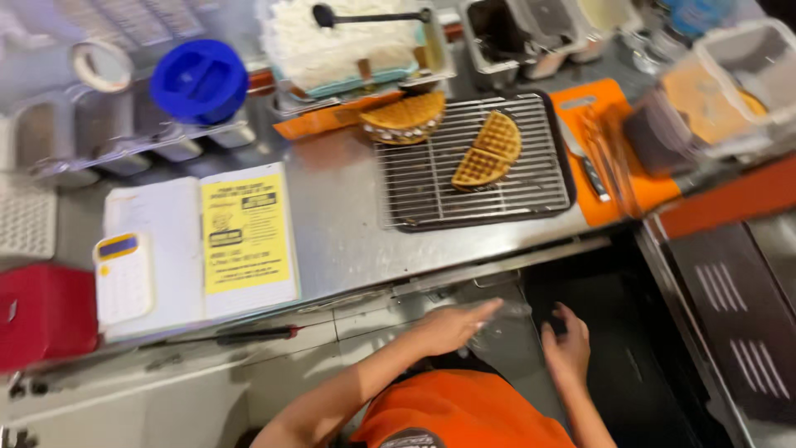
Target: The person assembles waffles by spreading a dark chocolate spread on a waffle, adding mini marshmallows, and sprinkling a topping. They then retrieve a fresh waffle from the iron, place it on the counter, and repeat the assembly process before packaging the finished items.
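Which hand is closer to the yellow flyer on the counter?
Left. The left hand is below the counter edge, down and right of the yellow flyer. The right hand is farther right, by the dark opening.

The person wears a bright orange short-sleeved top; the left hand point(450, 326) and right hand point(569, 348) are ungloved.

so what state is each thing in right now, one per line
left hand: flat, touching a clear plastic bag
right hand: fingers curled, grip unclear
waffle halves: lying on the wire rack
folded waffle: at the rack's corner
blue lid: on
knife: lying on the orange board
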